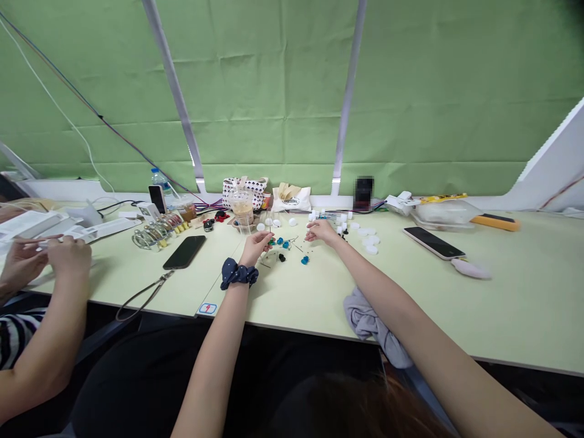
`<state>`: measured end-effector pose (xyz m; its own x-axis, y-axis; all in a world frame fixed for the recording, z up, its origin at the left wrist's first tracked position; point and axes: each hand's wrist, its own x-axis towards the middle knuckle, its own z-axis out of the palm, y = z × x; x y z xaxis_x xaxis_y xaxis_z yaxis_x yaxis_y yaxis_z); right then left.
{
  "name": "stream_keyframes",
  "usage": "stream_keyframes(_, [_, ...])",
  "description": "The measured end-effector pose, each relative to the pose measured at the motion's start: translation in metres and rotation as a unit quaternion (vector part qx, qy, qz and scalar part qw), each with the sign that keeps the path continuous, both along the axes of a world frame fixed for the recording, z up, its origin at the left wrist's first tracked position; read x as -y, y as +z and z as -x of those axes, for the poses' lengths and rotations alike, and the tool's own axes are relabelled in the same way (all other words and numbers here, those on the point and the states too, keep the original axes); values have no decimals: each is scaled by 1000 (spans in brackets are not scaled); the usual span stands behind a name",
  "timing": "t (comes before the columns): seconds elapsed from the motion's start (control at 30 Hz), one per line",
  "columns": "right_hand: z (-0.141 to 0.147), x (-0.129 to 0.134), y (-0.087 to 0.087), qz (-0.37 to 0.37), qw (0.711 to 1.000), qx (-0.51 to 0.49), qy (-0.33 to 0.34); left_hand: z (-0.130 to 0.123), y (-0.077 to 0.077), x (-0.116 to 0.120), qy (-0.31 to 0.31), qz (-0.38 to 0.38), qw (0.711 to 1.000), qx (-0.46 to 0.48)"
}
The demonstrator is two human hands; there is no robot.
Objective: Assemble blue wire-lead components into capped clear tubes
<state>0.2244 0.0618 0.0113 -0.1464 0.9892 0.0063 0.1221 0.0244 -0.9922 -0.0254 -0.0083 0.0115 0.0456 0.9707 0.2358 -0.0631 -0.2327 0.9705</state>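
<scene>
My left hand (256,248), with a dark dotted scrunchie (239,274) on its wrist, is closed in a pinch on a thin stick (270,222) that stands up from the fingertips. Small green and blue pieces lie right beside those fingers. To the right, my right hand (320,232) hovers over the table with its fingers curled together; whatever they hold is too small to make out. Between and in front of the hands are a blue piece (305,260), a black piece (281,258) and several thin sticks. White round caps (371,249) lie beyond the right wrist.
At the back stand a drink cup (241,205), a patterned bag (255,187) and a white pouch (292,199). Phones (185,252) lie to both sides. A grey cloth (371,322) hangs over the front edge. A co-worker's hands (66,255) handle white parts at the left.
</scene>
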Motion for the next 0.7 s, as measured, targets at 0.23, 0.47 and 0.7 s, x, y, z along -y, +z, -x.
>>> stream_keyframes(0.23, [-17, -4, -12, -1, 991, 132, 0, -1, -1, -1, -2, -1, 1000, -3])
stream_keyframes(0.47, [-28, -4, -2, -109, 883, 447, 96, -3, 1, 2, -1, -6, 1000, -6])
stream_keyframes(0.7, [-16, -5, -5, -132, 823, 543, 102, -2, -2, -1, -4, -13, 1000, -9])
